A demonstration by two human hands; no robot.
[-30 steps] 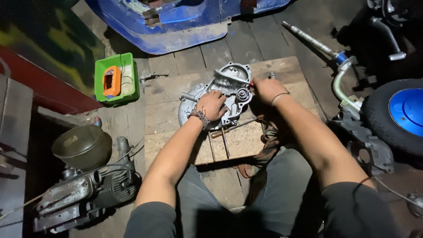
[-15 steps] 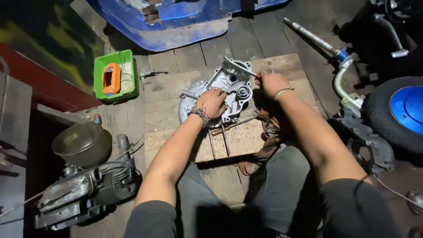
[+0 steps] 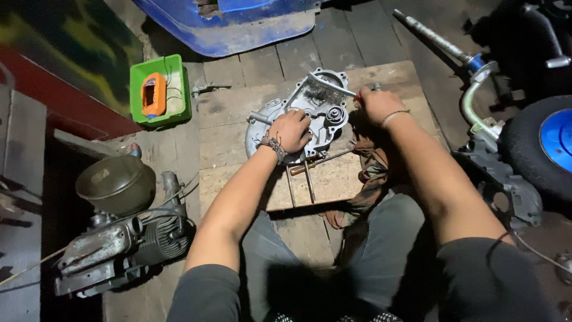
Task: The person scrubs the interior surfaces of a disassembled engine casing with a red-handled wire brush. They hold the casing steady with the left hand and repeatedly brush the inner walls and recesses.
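Work piece: a grey cast engine casing (image 3: 310,119) lies flat on a wooden board (image 3: 238,179) on the plank floor, directly ahead of the seated person.
Left hand: the left hand (image 3: 292,130) rests palm down on the middle of the casing; its fingers are spread and curled over the metal, pressing rather than gripping anything separate.
Right hand: the right hand (image 3: 375,106) is closed round the end of a thin metal bar (image 3: 328,83) whose far end reaches across the upper edge of the casing. Whether the bar is seated in a fitting there cannot be told.
Step in hand: judged to be levering or turning at the top of the casing, with the left hand steadying it against the board.
Next move calls for: firm downward pressure from the left hand, so the casing does not slide, and a controlled pull on the bar.
Loose items: several long rods (image 3: 307,179) lie on the board just below the casing; a rag (image 3: 372,173) sits beside the right forearm.
Surroundings: green tray (image 3: 159,90) with an orange object, upper left; a small engine (image 3: 125,244), lower left; a tyre (image 3: 539,149), right.
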